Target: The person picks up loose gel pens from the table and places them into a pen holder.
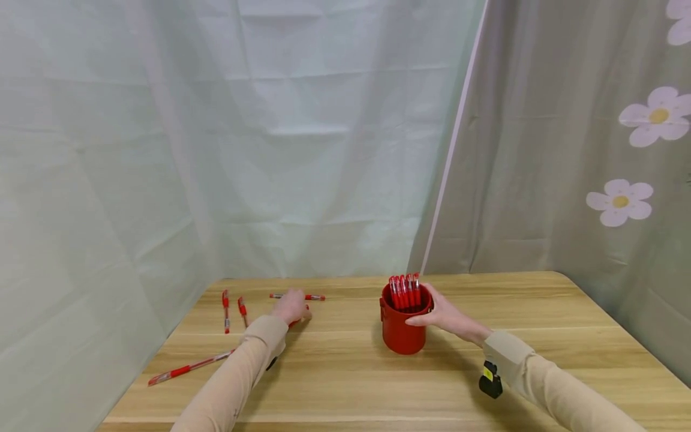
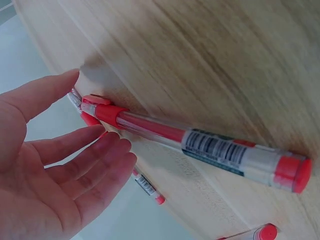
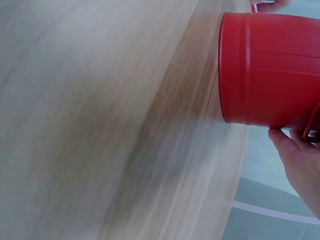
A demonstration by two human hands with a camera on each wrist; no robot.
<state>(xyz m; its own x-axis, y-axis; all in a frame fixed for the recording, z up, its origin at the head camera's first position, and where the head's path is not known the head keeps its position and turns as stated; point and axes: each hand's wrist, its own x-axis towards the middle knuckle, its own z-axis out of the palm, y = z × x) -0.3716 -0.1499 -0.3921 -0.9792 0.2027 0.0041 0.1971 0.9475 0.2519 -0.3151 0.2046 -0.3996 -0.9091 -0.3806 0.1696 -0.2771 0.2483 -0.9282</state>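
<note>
My left hand [image 1: 291, 307] reaches over the left part of the table. In the left wrist view its thumb and fingers stand apart at the cap end of a red gel pen [image 2: 155, 131], which lies on the wood with its barcode label showing. My right hand [image 1: 445, 316] holds a red bucket-shaped pen holder [image 1: 403, 333] at its right side, thumb across the front and fingers behind the rim. Several red pens [image 1: 405, 293] stand in the holder, caps up. The right wrist view shows the holder's side wall and fingertips [image 3: 282, 142] against it.
More red pens lie on the left of the wooden table [image 1: 345, 384]: one [image 1: 189, 367] slants at the front, one [image 1: 226, 312] near the left edge, another [image 1: 243, 311] beside it, and one [image 1: 315, 297] behind my left hand. A pale curtain [image 1: 324, 150] hangs behind the table.
</note>
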